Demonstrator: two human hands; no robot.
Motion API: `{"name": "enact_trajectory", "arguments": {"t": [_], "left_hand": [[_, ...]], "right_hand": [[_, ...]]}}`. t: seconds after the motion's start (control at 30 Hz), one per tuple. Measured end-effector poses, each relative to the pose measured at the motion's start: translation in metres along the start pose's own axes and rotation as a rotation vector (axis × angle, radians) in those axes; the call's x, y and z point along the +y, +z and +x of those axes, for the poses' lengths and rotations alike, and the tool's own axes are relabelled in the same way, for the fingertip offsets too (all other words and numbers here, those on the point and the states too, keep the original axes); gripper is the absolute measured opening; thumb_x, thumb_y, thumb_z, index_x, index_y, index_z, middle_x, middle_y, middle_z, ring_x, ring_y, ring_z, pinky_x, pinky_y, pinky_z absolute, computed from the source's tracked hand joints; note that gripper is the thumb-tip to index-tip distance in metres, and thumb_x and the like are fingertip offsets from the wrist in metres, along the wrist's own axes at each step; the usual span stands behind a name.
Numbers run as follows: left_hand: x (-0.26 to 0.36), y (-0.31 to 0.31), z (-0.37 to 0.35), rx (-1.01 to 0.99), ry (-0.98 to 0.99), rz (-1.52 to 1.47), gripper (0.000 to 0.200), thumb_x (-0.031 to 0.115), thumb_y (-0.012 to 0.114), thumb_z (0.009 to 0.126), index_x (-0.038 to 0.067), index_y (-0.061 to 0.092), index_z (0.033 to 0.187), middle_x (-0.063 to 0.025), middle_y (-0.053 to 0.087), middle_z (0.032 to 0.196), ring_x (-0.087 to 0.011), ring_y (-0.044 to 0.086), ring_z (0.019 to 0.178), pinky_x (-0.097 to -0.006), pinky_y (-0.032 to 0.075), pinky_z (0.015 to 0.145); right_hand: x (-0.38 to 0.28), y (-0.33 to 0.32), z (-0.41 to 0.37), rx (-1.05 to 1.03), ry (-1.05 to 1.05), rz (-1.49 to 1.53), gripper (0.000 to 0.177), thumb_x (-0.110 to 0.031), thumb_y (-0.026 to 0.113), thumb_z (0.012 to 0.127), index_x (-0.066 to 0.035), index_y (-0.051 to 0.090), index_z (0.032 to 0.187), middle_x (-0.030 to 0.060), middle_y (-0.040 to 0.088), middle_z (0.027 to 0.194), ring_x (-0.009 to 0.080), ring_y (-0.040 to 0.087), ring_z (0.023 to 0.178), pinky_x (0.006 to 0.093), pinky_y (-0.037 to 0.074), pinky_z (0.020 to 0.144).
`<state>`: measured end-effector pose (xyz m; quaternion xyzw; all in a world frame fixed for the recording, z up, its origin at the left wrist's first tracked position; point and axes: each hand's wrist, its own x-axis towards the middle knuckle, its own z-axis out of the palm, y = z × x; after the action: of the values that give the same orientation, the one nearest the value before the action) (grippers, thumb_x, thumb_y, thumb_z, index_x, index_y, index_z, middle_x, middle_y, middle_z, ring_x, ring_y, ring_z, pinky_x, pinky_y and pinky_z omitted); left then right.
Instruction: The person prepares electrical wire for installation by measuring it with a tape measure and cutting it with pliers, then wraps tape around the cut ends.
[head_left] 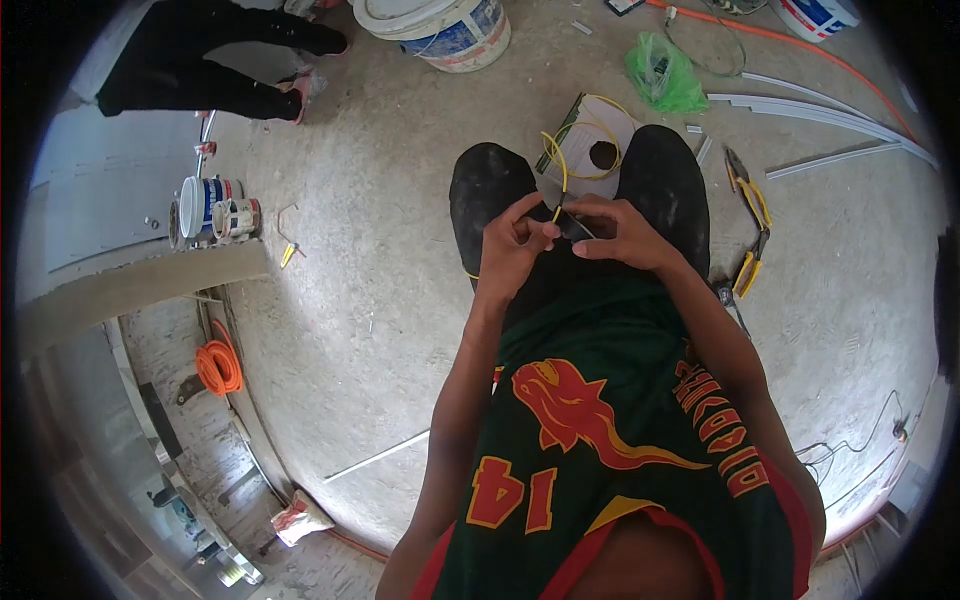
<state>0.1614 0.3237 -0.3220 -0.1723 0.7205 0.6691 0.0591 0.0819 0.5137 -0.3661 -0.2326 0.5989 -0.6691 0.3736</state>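
Above my lap, between my knees, my left hand [517, 245] pinches a thin yellow wire [559, 160] between its fingers. The wire rises from the fingertips and bends over at its top, with a dark band low on it. Close beside it, my right hand [622, 235] is curled with its fingertips around a small black piece that looks like a roll of electrical tape [575, 229]. The fingers partly hide this piece. Past my hands, a white box [607, 185] lies on the floor with a loop of yellow wire and a round dark hole or disc on it.
Yellow-handled pliers [749, 272] and a second pair [750, 190] lie right of my leg. Further off are a green plastic bag [665, 75], white trunking strips [820, 108] and a large bucket [455, 40]. At left are more buckets [207, 205], an orange hose coil [218, 367] and a person's legs [210, 60].
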Motion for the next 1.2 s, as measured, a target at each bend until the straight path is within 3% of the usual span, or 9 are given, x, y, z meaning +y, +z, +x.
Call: {"name": "enact_trajectory", "arguments": {"t": [0.27,0.4,0.67,0.8,0.9,1.0,1.1,1.2], "left_hand": [[-0.003,-0.001,0.001,-0.044,-0.016,-0.073,0.03,0.012,0.066,0.087,-0.004,0.064,0.113,-0.0055,0.067,0.083,-0.0091,0.058,0.071,-0.0234,0.048,0.069],[-0.003,0.0,0.001,0.024,0.036,-0.006,0.024,0.01,0.065,0.088,-0.001,0.067,0.109,-0.0049,0.067,0.083,-0.0092,0.058,0.068,-0.0228,0.048,0.063],[-0.007,0.023,-0.003,0.191,0.264,0.208,0.019,0.0,0.059,0.088,0.001,0.069,0.104,-0.0071,0.065,0.084,-0.0103,0.058,0.064,-0.0215,0.048,0.048],[-0.02,0.026,0.007,0.238,0.259,0.237,0.02,-0.004,0.062,0.084,-0.002,0.052,0.101,-0.0101,0.064,0.083,-0.0107,0.06,0.064,-0.0228,0.049,0.051],[-0.017,0.024,0.012,0.217,0.206,0.164,0.03,-0.007,0.063,0.082,0.002,0.039,0.097,-0.0105,0.064,0.079,-0.0113,0.06,0.064,-0.0229,0.05,0.052],[-0.005,0.014,0.011,0.105,0.198,0.045,0.034,-0.009,0.063,0.081,0.005,0.035,0.095,-0.0092,0.063,0.076,-0.0112,0.06,0.064,-0.0232,0.049,0.054],[0.007,0.011,0.008,-0.022,0.195,-0.098,0.028,-0.007,0.062,0.083,0.004,0.039,0.094,-0.0084,0.063,0.078,-0.0104,0.059,0.065,-0.0237,0.048,0.056],[0.0,0.007,0.01,-0.107,0.202,-0.037,0.018,-0.003,0.062,0.086,0.001,0.048,0.096,-0.0073,0.064,0.081,-0.0094,0.058,0.068,-0.0228,0.048,0.059]], "right_hand": [[-0.013,-0.002,0.0,-0.054,-0.091,0.008,0.059,-0.022,0.078,0.073,0.004,0.056,0.121,0.0074,0.057,0.109,0.0158,0.054,0.099,0.0296,0.043,0.086],[-0.017,-0.006,0.0,-0.072,-0.057,-0.091,0.059,-0.023,0.078,0.073,0.004,0.056,0.122,0.0072,0.058,0.109,0.0165,0.055,0.099,0.0304,0.044,0.087],[-0.017,0.0,-0.004,0.029,0.055,0.059,0.061,-0.027,0.078,0.075,0.009,0.055,0.119,0.0124,0.062,0.103,0.0176,0.06,0.09,0.0293,0.048,0.081],[-0.03,0.003,-0.009,0.081,0.236,0.078,0.057,-0.029,0.077,0.076,0.008,0.058,0.114,0.0116,0.063,0.099,0.0144,0.062,0.077,0.0264,0.05,0.07],[-0.028,0.006,-0.012,0.111,0.257,0.673,0.051,-0.031,0.076,0.078,0.006,0.06,0.108,0.0106,0.063,0.092,0.0126,0.061,0.07,0.0249,0.05,0.064],[-0.025,-0.001,-0.015,0.028,0.186,0.656,0.045,-0.031,0.073,0.081,0.004,0.06,0.107,0.0094,0.063,0.088,0.0131,0.062,0.071,0.0259,0.051,0.068],[-0.001,0.002,0.0,0.355,0.238,-0.118,0.047,-0.03,0.072,0.081,0.003,0.059,0.112,0.0108,0.062,0.096,0.0168,0.063,0.085,0.0298,0.049,0.081],[-0.012,0.022,0.003,0.49,-0.167,0.257,0.052,-0.03,0.075,0.078,0.002,0.058,0.115,0.0107,0.061,0.106,0.0174,0.058,0.101,0.0308,0.042,0.093]]}}
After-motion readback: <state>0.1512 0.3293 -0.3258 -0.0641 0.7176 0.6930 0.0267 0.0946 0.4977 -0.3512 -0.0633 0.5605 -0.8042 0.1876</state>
